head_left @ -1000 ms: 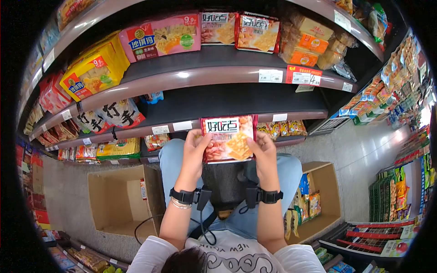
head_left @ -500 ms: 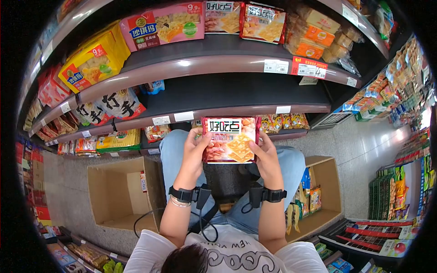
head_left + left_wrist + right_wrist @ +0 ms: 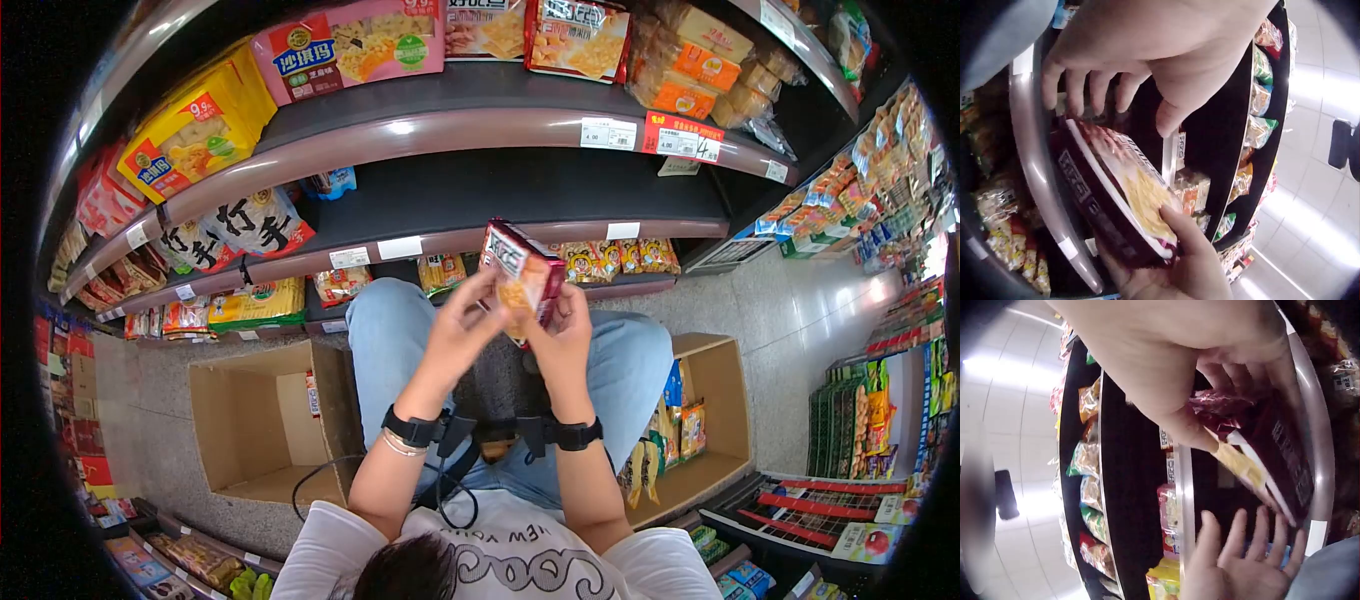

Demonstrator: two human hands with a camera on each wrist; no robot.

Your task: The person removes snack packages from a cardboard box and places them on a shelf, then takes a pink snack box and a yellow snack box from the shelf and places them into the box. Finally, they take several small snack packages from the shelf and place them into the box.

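A dark red and white packet of crackers [image 3: 524, 272] stands tilted and turned partly sideways in front of the knees. My right hand [image 3: 562, 340] grips one end of it, the thumb on the printed face and the fingers behind, as the right wrist view shows on the packet [image 3: 1282, 447]. My left hand [image 3: 463, 328] is off the packet's grip, its fingers spread. In the left wrist view, the left hand [image 3: 1172, 44] hovers by the far end of the packet [image 3: 1107, 194], fingertips close to its edge.
Ahead, a curved shelf [image 3: 430, 195] spans the view, with similar cracker packets [image 3: 577, 42] on the tier above. An open cardboard box [image 3: 255, 440] stands at the left knee. Another box [image 3: 715, 430] with snack bags stands at the right knee.
The packet was held flat between both hands, face up towards the head. Now it is turned and raised slightly in the right hand, and the left hand has let go.
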